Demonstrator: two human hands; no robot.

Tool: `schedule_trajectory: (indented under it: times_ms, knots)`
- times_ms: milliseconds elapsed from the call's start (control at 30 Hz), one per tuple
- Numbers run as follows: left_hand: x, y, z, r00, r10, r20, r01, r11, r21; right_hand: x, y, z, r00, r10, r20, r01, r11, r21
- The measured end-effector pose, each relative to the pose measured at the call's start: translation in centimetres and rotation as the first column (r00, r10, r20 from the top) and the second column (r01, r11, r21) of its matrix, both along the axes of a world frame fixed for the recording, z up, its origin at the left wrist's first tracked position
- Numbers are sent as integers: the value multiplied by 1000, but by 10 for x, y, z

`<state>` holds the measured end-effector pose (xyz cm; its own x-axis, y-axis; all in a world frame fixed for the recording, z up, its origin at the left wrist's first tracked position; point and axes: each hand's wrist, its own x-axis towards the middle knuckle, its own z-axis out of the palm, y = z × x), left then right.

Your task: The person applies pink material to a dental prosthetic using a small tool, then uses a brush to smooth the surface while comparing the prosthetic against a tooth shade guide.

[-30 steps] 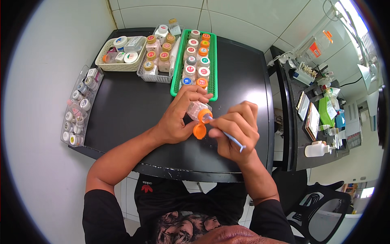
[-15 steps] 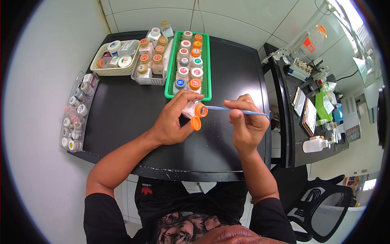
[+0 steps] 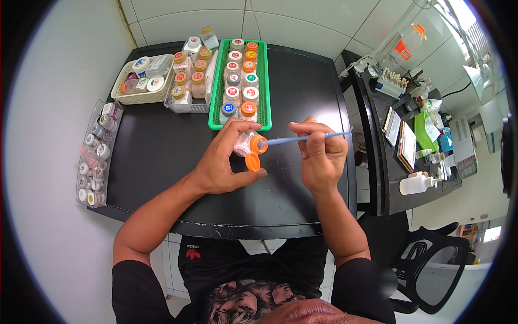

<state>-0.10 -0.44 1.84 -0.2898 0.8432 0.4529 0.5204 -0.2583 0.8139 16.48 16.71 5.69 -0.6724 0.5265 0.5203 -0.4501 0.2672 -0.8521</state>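
Observation:
My left hand (image 3: pixel 216 167) is wrapped round a small clear bottle (image 3: pixel 242 143) with pinkish contents, tilted toward the right; its orange lid (image 3: pixel 253 162) hangs open below the orange-rimmed mouth. My right hand (image 3: pixel 324 156) grips a thin light-blue plastic stick (image 3: pixel 286 140) between thumb and fingers. The stick lies nearly level, its left tip at the bottle's mouth and its other end sticking out past my hand. Just beyond the bottle is a green basket (image 3: pixel 266 86) of lidded jars (image 3: pixel 249 109) in two rows.
The black table (image 3: pixel 145 162) holds a cream basket (image 3: pixel 140 97) of containers, a grey basket (image 3: pixel 186 107) of jars and, at the left edge, a clear tray (image 3: pixel 82 201) of small pots. A cluttered side desk (image 3: pixel 396 202) stands right, with a black chair (image 3: pixel 437 275) below it.
My right hand has shifted up and turned, bringing the blue stick from a steep slant to nearly level. The bottle in my left hand sits slightly higher and farther left in view.

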Motion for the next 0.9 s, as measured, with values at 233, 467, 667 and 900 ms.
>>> schedule_trajectory:
  times_ms: [233, 467, 667, 900]
  knots:
    - [0, -3, -2, 970, -112, 215, 125, 991, -48, -5, 4, -7, 989, 66, -132, -79, 992, -98]
    - [-3, -5, -2, 952, -112, 285, 134, 989, -60, -10, 12, -19, 980, 66, -187, -100, 979, -177]
    - [0, -3, -4, 981, -64, 185, 78, 995, -68, -8, 15, -23, 978, 87, -190, -124, 974, -192]
    - [-1, -3, 0, 992, -35, 122, 42, 998, -57, -12, 12, -15, 939, 180, -292, -265, 922, -284]
